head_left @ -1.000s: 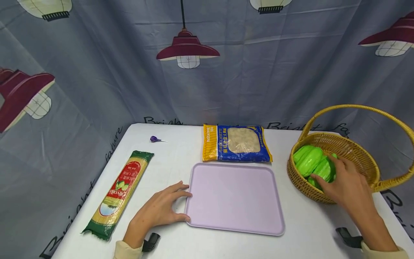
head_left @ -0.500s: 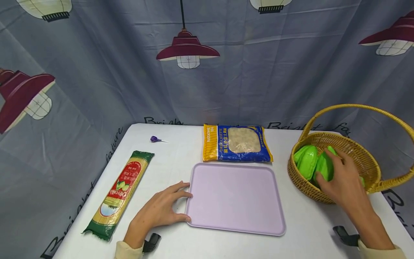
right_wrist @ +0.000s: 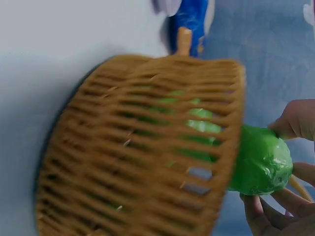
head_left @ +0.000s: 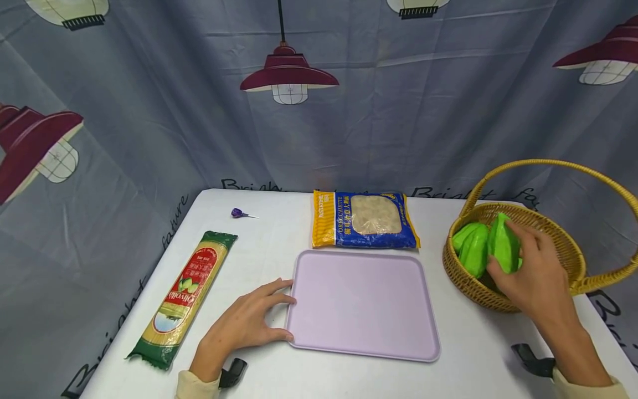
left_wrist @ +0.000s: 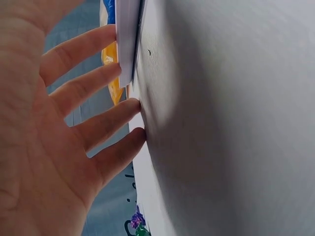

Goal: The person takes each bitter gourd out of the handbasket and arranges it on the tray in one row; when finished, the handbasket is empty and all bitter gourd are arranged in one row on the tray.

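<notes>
My right hand [head_left: 540, 282] grips a bright green ribbed star fruit [head_left: 502, 244] between thumb and fingers, lifted partly above the rim of the yellow wicker basket [head_left: 463, 285]. In the right wrist view the held star fruit [right_wrist: 264, 160] shows above the woven rim, fingertips around its end. More green star fruit [head_left: 472, 252] lie in the basket's left part. My left hand [head_left: 244, 321] rests beside the lilac tray [head_left: 364, 305], fingers spread and fairly straight. Its thumb and fingertips are at the tray's left edge; the left wrist view shows two fingers against the tray's side [left_wrist: 127, 42].
Behind the tray lies a blue and yellow pasta bag [head_left: 366, 220]. A long spaghetti packet [head_left: 184, 299] lies at the left, with a small purple-wrapped lollipop [head_left: 238, 213] farther back. The basket's tall handle [head_left: 543, 162] arches over its opening. A grey printed curtain [head_left: 199, 111] surrounds the white table.
My right hand has taken hold of one star fruit and raised it, tilting it more upright, away from the others in the basket. My left hand and the tray have stayed put.
</notes>
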A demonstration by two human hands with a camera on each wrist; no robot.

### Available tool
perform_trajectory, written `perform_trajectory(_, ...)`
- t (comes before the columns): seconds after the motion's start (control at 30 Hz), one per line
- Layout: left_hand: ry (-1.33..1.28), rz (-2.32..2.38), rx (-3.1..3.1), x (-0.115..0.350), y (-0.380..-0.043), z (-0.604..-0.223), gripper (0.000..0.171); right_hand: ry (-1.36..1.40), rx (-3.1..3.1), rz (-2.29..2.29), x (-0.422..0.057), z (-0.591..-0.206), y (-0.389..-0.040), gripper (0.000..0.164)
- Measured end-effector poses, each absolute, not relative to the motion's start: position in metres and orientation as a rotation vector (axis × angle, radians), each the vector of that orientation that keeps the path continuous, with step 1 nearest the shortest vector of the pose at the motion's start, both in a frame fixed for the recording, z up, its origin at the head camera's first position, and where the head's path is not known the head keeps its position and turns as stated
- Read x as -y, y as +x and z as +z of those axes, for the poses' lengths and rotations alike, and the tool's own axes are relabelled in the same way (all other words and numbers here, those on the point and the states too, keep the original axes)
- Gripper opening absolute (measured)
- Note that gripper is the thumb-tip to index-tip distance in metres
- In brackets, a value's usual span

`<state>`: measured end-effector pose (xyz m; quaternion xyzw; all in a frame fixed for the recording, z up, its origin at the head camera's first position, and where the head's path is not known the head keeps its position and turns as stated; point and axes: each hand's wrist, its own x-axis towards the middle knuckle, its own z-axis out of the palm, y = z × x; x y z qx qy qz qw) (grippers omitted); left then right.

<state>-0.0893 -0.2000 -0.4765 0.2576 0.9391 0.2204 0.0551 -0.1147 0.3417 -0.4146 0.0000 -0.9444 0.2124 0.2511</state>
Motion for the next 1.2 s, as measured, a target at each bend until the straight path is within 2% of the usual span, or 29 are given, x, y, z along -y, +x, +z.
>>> perform_trajectory(0.4,0.839,0.698,-2.844,0.204,-0.089,-0.477,0.061,0.211,2.513,0.784,-0.301,-0.398,-0.110,0.090)
perform_trajectory(0.93,0.825,0.742,-2.829,0.203,-0.089,-0.480,0.062,0.474,2.602,0.897,-0.234,-0.429,-0.118,0.087)
perform_trajectory(1.2,0.808,0.739,-2.830,0.205,-0.089,-0.480,0.062,0.500,2.726,0.922,-0.201,-0.441,-0.119,0.085)
